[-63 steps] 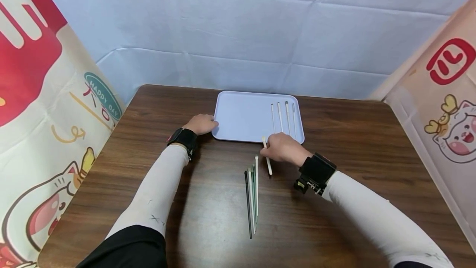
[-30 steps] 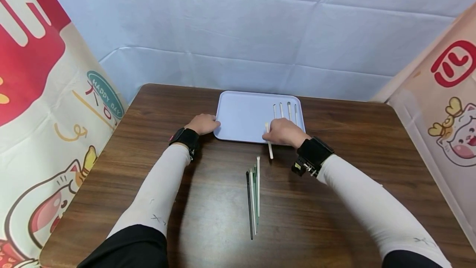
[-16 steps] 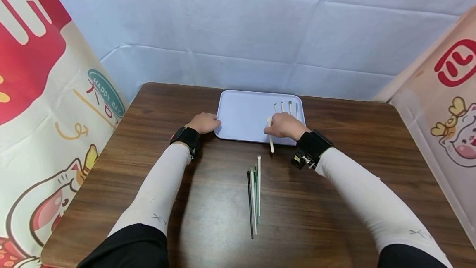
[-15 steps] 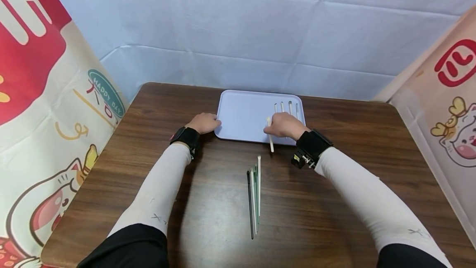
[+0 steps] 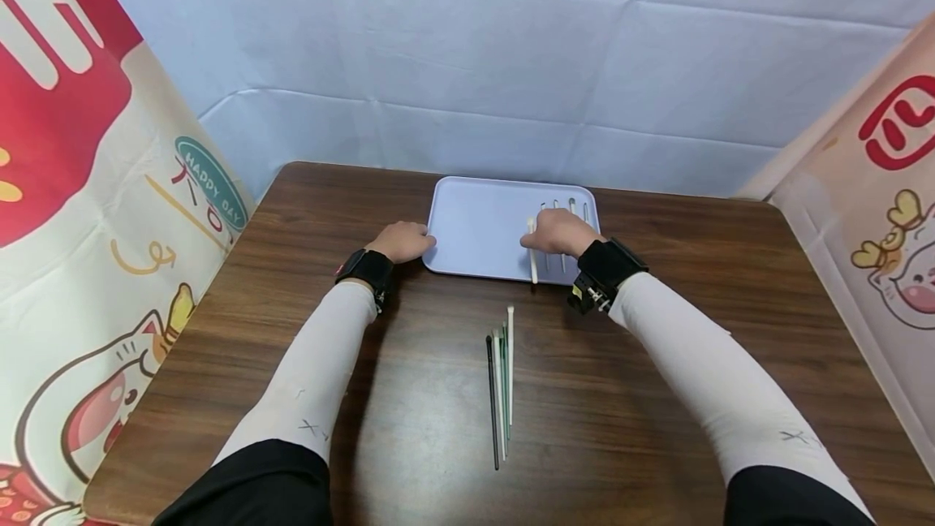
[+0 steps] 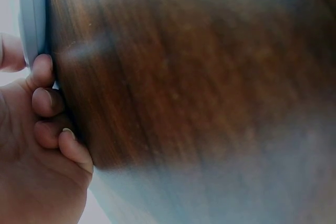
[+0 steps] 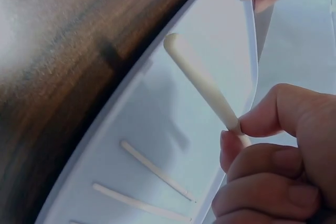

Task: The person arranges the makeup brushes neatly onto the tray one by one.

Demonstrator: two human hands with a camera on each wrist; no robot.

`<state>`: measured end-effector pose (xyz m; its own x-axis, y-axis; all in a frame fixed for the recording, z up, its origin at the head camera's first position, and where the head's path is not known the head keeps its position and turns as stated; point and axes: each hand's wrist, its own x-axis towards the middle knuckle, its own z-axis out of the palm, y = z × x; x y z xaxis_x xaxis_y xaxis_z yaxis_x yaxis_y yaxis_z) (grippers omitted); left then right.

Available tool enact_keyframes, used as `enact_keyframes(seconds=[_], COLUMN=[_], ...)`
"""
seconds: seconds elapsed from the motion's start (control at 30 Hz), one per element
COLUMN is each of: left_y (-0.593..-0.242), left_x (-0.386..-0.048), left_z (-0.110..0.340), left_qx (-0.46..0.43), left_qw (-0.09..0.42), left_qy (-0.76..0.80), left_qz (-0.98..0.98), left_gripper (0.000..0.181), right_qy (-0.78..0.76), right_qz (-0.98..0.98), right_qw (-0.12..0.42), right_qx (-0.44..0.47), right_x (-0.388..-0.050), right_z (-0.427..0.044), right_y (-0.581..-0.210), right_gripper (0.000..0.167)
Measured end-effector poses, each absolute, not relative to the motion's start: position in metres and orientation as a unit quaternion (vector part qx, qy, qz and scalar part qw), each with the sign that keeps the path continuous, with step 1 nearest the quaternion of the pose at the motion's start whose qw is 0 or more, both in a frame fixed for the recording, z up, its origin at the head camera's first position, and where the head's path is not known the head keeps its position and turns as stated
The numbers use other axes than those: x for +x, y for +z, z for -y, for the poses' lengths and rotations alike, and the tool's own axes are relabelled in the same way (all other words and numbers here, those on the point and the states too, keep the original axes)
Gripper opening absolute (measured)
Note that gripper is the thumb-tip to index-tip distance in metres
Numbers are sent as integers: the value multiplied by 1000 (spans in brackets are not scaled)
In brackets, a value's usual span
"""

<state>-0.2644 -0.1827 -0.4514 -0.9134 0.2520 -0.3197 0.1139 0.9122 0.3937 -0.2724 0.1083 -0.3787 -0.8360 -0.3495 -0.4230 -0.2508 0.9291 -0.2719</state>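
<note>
And the pale tray (image 5: 482,222) is pinned at nine o'clock, with twelve set at the pale hanging sheet (image 5: 438,47) and the tray at the centre of the dial! Its rim is pinched there by the left hand (image 5: 400,243): the thumb is laid over the inner side, the curled fingers are tucked against the outside.

Across at three o'clock, the right hand (image 5: 561,234) is poised over the tray, and a pale stick (image 5: 533,254) is firmly grasped, nipped between thumb and forefinger, the remaining fingers folded in beside them. The stick is held above the tray, out toward five o'clock, its rounded end pointed toward six and brought right to the near rim; a shadow is cast on the tray beneath.

Four slender sticks (image 5: 572,204) are lined up side by side in the tray around three o'clock, partly covered by the right hand, one of them dark-tipped.

Down at six o'clock, a bunch of sticks (image 5: 500,396) is laid on the brown wooden table (image 5: 657,234), near the tray but apart from it: black, green and pale, all aligned roughly from twelve to six.

Black devices (image 5: 364,273) are strapped on both wrists, and white sleeves (image 5: 292,384) are worn on both forearms.
</note>
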Motion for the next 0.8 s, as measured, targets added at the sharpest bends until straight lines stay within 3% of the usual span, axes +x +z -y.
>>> enact_keyframes(seconds=[0.3, 0.8], left_y=[-453, -457], left_x=[-265, -268], left_z=[182, 184], left_qx=[96, 96], left_qw=[182, 182], left_qy=[188, 190], left_qz=[-960, -960], left_gripper=[58, 58], right_qy=[-107, -120], right_qz=[-957, -957], right_qw=[230, 236], right_qx=[-139, -115], right_x=[-286, -303], right_z=[-111, -111], right_y=[-382, -384], right_gripper=[35, 36])
